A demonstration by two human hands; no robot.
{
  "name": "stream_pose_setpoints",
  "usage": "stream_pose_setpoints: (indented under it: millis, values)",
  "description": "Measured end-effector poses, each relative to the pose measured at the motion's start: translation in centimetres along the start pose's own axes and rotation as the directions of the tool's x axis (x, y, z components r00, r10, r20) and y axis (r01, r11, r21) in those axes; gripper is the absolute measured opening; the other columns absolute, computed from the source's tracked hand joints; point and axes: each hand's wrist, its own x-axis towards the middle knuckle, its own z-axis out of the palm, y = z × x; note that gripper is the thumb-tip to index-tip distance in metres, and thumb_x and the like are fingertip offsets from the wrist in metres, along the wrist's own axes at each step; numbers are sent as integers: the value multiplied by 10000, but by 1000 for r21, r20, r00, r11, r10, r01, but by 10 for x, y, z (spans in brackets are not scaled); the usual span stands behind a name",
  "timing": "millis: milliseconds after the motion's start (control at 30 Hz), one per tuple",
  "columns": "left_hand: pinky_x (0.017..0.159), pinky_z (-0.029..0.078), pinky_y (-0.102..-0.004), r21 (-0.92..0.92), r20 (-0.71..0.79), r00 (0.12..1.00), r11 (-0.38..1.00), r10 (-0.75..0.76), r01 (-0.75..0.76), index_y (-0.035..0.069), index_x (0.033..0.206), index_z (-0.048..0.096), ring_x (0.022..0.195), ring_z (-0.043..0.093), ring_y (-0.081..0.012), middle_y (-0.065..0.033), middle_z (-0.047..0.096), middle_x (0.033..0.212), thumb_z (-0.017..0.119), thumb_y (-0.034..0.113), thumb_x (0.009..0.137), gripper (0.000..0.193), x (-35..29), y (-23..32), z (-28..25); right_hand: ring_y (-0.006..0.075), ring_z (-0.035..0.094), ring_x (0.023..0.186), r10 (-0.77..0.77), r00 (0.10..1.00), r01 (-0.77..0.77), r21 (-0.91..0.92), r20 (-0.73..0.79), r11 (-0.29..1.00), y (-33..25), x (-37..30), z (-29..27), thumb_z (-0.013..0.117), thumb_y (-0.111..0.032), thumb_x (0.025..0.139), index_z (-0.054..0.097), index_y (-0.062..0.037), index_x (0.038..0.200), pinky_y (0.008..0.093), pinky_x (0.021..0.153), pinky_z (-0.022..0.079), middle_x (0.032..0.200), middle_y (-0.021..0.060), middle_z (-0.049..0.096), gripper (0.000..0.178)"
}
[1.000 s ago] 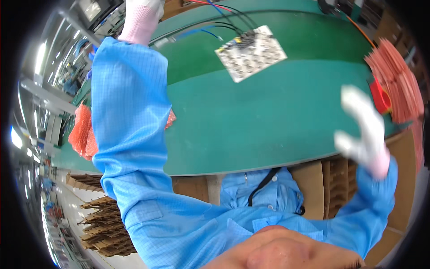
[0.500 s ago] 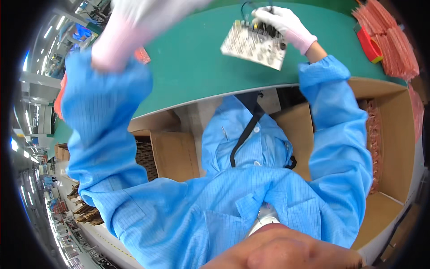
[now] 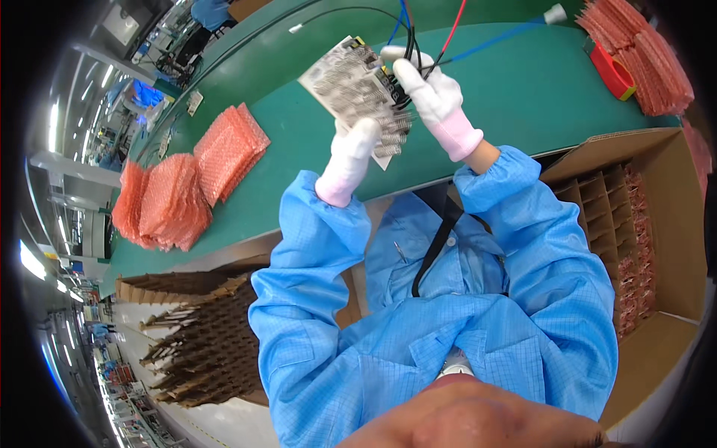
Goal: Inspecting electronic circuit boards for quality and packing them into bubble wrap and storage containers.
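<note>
A white circuit board with rows of parts is held tilted above the green table. My left hand, in a white glove with a pink cuff, grips the board's near edge. My right hand, gloved the same way, is closed round the black cables at the board's right side, close to its connectors. A thin black lead runs left from there to a small white plug. Blue and red wires also spread out past the right hand. The parts on the board are blurred.
Pink bubble-wrap bags lie at the table's left; another stack is at the far right beside a red and yellow object. Below the table edge stand a cardboard box with dividers, right, and a pile of cardboard dividers, left.
My left hand has come down from the upper left and taken hold of the board. My right hand has moved slightly left and nearer, turning the board; the wires now show spread out.
</note>
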Motion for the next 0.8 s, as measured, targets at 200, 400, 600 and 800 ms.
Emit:
stream_pose_setpoints:
  millis: [200, 400, 600, 800]
  values:
    - [866, 536, -353, 257, -66, 989, 955, -134, 146, 20, 1400, 378, 1084, 594, -222, -129, 544, 1291, 672, 292, 871, 663, 15, 8, -22, 320, 641, 1015, 402, 854, -233, -448, 330, 863, 16, -3, -21, 489, -520, 918, 610, -166, 1237, 401, 905, 483, 1102, 130, 678, 492]
    - [930, 474, -327, 262, -29, 993, 958, -116, 120, 69, 1478, 292, 1117, 549, -186, -92, 503, 1313, 719, 211, 775, 835, 28, 17, -64, 182, 642, 749, 333, 735, -81, -412, 591, 908, -25, 3, -57, 634, -264, 905, 704, 2, 929, 277, 710, 504, 879, 98, 696, 276]
    - [1008, 434, -382, 335, 196, 946, 924, -259, 183, 34, 1485, 269, 1186, 525, -245, -122, 466, 1369, 822, 197, 637, 1025, 28, -1, -73, 300, 621, 917, 83, 837, 484, -803, 541, 346, 15, 63, -31, 604, -400, 870, 642, -90, 1030, 420, 753, 516, 907, 92, 670, 351]
    - [1024, 415, -346, 418, 159, 964, 899, -212, 129, 40, 1465, 319, 1207, 498, -210, -105, 462, 1369, 808, 172, 644, 965, 28, 1, -73, 347, 668, 810, 606, 546, 402, -815, 579, 417, 63, 63, -22, 635, -347, 852, 642, -74, 1013, 448, 730, 534, 842, 131, 687, 317]
